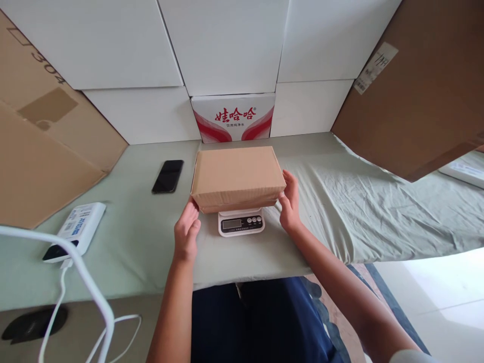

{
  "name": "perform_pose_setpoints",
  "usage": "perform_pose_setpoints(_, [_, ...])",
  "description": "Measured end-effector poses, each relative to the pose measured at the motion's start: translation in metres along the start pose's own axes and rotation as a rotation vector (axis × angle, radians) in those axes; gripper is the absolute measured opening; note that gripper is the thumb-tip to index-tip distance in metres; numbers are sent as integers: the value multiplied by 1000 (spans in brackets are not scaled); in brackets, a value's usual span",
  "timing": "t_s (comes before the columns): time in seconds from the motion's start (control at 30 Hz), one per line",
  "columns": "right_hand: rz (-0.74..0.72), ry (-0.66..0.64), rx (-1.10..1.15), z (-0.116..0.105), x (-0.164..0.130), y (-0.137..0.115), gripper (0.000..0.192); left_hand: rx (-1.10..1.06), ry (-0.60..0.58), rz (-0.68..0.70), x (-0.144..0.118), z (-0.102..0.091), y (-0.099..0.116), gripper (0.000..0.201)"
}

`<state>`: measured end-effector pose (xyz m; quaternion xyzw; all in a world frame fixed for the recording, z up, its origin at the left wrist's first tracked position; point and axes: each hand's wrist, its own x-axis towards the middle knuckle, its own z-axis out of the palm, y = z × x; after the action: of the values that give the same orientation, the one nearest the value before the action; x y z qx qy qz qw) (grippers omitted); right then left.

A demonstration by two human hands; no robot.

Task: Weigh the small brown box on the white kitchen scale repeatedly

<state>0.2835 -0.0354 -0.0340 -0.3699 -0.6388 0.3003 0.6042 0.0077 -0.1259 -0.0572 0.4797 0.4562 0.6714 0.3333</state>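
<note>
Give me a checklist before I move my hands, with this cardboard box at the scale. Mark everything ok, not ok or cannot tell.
1. Left hand on the cardboard box: ok, at its near left corner.
2. Right hand on the box: ok, at its near right corner.
3. Box top shut: ok, it looks flat.
4. Box resting on the scale: cannot tell, the box hides the contact.
5. Reading on the display: cannot tell, no digits legible.
6. Phone apart from the box: ok, it lies to the left.
</note>
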Motion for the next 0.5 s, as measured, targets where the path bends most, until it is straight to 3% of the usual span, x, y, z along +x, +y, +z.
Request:
perform_pose_setpoints(0.13, [35, -102, 1, 2, 3, -6, 61, 12, -7, -15, -4, 2, 1, 78])
perform_pose_setpoints(0.27, [35, -103, 21, 1, 21, -16, 62, -12, 15, 28, 5, 7, 15, 74])
perform_pose_setpoints(0.4, [-80, -55, 50, 4, 68, -23, 58, -59, -19, 200, 55, 16, 33, 70])
perform_pose_setpoints(0.5, [-126, -94, 49, 18, 102, -5, 65, 16, -37, 200, 104, 25, 24, 69])
